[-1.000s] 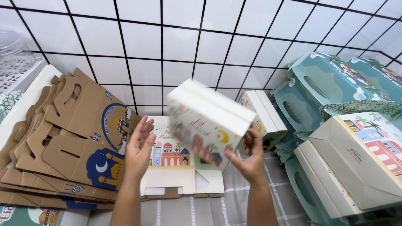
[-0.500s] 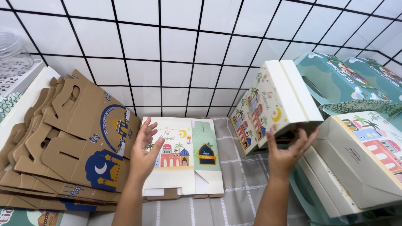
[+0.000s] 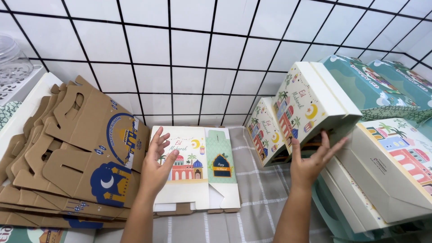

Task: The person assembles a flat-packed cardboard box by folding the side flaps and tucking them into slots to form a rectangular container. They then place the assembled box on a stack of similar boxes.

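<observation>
Head cam, my read: brown flats (image 3: 76,153) fanned at far left. Left hand (image 3: 155,164) open, fingers spread, resting on white flat (image 3: 198,166), probably pinning it. Right hand (image 3: 310,164) open, palm pushing folded box (image 3: 310,105) against finished stack (image 3: 387,157), not gripping.

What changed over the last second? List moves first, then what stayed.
The folded white box went from both hands at centre to the right, and the right hand now presses it beside another box. The left hand dropped onto the flat stack. The brown cardboard pile stayed.
</observation>
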